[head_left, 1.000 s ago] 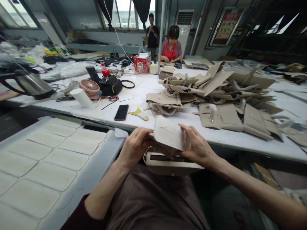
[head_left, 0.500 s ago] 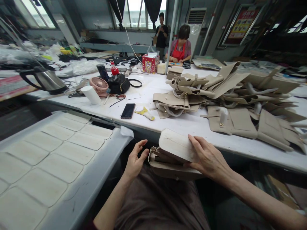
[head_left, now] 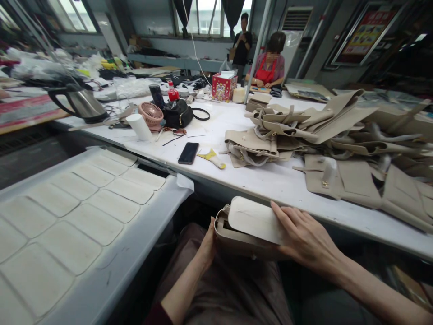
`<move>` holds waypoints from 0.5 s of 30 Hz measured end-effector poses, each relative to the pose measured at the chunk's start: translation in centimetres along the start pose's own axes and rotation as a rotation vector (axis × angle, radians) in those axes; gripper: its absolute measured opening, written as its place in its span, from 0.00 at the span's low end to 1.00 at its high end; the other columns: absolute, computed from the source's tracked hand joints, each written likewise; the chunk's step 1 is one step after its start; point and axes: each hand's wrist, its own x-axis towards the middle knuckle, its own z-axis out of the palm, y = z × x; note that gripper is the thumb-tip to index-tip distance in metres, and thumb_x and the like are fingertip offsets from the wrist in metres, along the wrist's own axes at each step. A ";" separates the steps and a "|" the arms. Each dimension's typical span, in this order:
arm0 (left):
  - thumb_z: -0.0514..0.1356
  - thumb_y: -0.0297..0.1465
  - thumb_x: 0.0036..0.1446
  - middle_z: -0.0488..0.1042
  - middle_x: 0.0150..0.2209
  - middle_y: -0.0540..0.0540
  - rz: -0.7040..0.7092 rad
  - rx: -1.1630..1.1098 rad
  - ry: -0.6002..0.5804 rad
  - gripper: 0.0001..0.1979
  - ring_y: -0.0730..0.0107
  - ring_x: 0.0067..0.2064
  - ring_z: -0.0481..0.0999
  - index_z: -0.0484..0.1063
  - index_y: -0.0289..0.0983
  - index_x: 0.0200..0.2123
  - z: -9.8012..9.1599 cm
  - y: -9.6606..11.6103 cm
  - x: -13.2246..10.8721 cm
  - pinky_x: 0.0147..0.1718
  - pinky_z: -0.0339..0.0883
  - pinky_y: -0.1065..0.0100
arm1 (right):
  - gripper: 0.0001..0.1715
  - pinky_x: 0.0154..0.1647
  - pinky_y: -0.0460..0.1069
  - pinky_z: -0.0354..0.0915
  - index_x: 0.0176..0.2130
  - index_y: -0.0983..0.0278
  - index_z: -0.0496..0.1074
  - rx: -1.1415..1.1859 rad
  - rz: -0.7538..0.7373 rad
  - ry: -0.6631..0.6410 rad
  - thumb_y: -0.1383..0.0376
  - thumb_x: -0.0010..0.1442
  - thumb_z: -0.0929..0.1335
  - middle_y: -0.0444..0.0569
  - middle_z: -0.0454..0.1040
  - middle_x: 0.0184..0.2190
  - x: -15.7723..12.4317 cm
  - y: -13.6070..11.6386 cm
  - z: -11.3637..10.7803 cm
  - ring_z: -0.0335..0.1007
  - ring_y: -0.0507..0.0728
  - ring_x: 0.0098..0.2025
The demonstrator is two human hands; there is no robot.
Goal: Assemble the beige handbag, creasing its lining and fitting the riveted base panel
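Observation:
Over my lap, a beige bag body (head_left: 241,243) lies with its open side up. An off-white, round-cornered panel (head_left: 253,219) lies over part of that opening, tilted. My right hand (head_left: 306,239) is closed on the panel's right end, fingers on top, and also meets the bag there. At the bag's left end, my left hand (head_left: 205,247) grips the side wall; most of its fingers are hidden behind the bag. Similar off-white panels (head_left: 113,205) are laid out in rows on a grey board (head_left: 135,243) to my left.
Several beige bag pieces (head_left: 358,180) are heaped on the white table (head_left: 209,135), right. A phone (head_left: 188,153), a yellow-and-white tool (head_left: 212,159), a pink fan (head_left: 151,115), a black pouch (head_left: 177,115) and a kettle (head_left: 81,104) stand left. Two people are farther back.
My left hand has moved from open beside the bag to its left end. The panel has come down closer over the opening with my right hand. The view has shifted slightly left.

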 end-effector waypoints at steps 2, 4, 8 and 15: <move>0.54 0.56 0.56 0.73 0.55 0.45 0.024 -0.004 -0.007 0.32 0.52 0.62 0.64 0.71 0.43 0.56 -0.1 -0.2 0.1 0.60 0.60 0.57 | 0.54 0.47 0.59 0.70 0.68 0.67 0.46 0.054 0.039 0.024 0.53 0.53 0.71 0.60 0.68 0.52 0.6 0.7 -0.4 0.68 0.67 0.48; 0.54 0.55 0.58 0.71 0.57 0.45 0.058 -0.037 -0.043 0.31 0.53 0.64 0.62 0.70 0.43 0.56 0.1 -0.3 0.1 0.61 0.58 0.57 | 0.53 0.47 0.59 0.70 0.67 0.66 0.46 0.072 0.059 0.050 0.51 0.54 0.71 0.60 0.67 0.52 1.3 1.0 -0.6 0.69 0.67 0.48; 0.54 0.53 0.59 0.71 0.57 0.47 0.129 -0.087 -0.050 0.29 0.58 0.66 0.58 0.72 0.43 0.55 0.6 -0.4 0.2 0.65 0.53 0.61 | 0.56 0.47 0.59 0.70 0.68 0.65 0.41 0.082 -0.059 0.061 0.55 0.53 0.72 0.61 0.67 0.52 1.8 0.1 0.2 0.68 0.67 0.50; 0.55 0.53 0.58 0.70 0.58 0.49 0.059 -0.115 -0.010 0.28 0.59 0.65 0.59 0.73 0.43 0.53 -0.4 -1.0 0.7 0.65 0.52 0.64 | 0.60 0.45 0.61 0.69 0.68 0.67 0.42 -0.072 -0.088 -0.122 0.59 0.49 0.74 0.61 0.69 0.52 0.8 0.7 0.3 0.67 0.68 0.49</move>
